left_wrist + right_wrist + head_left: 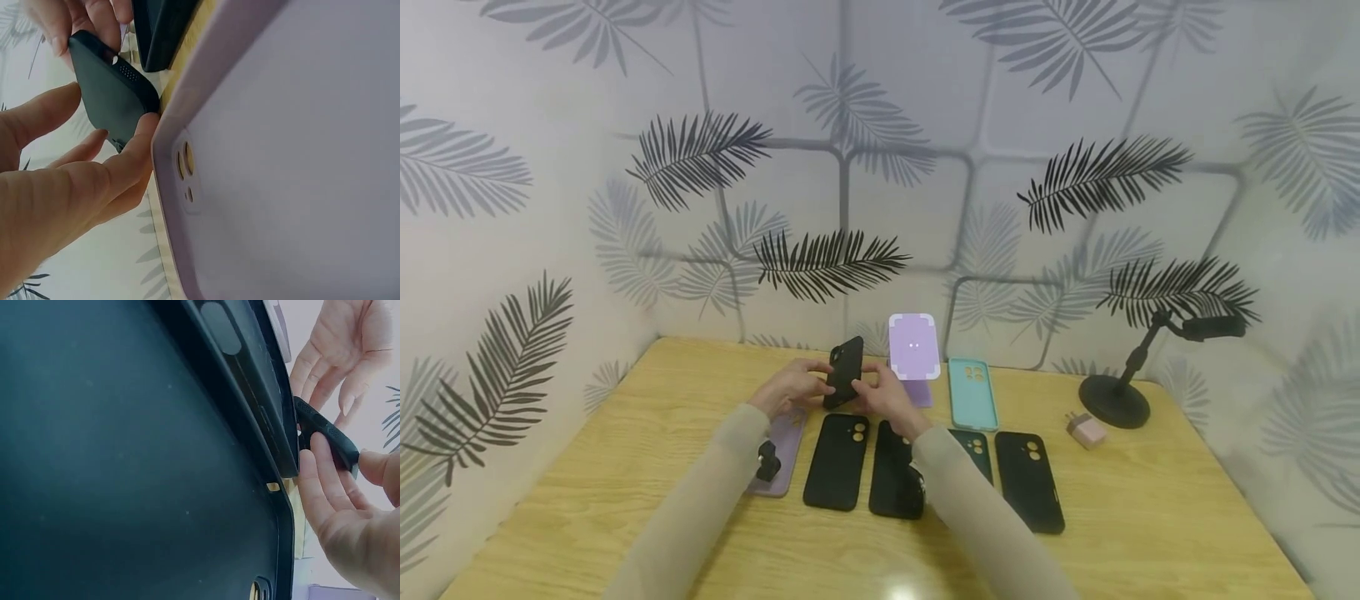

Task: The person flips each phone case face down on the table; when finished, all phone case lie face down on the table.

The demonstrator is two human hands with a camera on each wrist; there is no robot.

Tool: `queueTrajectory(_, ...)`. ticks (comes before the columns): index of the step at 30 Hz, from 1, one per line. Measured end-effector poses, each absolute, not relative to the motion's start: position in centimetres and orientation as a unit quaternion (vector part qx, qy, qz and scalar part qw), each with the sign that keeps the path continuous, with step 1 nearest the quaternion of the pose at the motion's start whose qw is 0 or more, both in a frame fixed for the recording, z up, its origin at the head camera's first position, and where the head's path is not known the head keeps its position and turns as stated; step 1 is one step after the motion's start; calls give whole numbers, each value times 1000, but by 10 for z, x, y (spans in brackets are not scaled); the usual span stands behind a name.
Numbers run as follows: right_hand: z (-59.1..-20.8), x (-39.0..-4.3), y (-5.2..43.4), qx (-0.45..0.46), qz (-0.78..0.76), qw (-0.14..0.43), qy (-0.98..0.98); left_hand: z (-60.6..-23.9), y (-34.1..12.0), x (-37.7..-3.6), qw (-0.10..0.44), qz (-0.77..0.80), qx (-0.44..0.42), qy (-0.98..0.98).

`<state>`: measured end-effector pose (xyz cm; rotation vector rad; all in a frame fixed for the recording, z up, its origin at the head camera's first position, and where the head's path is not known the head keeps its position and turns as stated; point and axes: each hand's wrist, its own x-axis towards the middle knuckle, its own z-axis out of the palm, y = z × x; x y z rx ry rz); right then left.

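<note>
Both hands hold one black phone case (844, 372) upright above the wooden table (625, 467), near its middle back. My left hand (795, 385) grips its left edge; in the left wrist view the fingers (119, 165) pinch the black case (115, 94). My right hand (886, 395) grips the right edge, and the right wrist view shows its fingers (325, 481) on the black case (328, 432). Under the left wrist lies a lilac case (786, 454), which fills the left wrist view (294, 156).
Black cases (837, 461) (1028, 479) lie in a row on the table, one large in the right wrist view (125, 462). A teal case (972, 392), a lilac stand (914, 348), a pink charger (1086, 429) and a black phone holder (1116, 398) sit behind.
</note>
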<state>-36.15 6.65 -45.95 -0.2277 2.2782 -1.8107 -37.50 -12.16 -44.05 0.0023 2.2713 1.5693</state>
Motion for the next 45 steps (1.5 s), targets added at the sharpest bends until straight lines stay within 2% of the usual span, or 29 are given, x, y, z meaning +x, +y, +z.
queueTrajectory(5, -461, -362, 67, -78, -571, 89, 813, -442, -127, -375, 184, 551, 3, 814)
queueTrajectory(17, -461, -360, 72, -136, -471, 123, 863, -442, -137, -376, 190, 571, -5, 798)
queueTrajectory(36, -462, -362, 78, -133, -492, 167, 844, -443, -138, -379, 205, 591, -3, 780)
queueTrajectory(45, -463, -360, 80, -144, -494, 135, 847, -438, -145, -374, 199, 596, 33, 777)
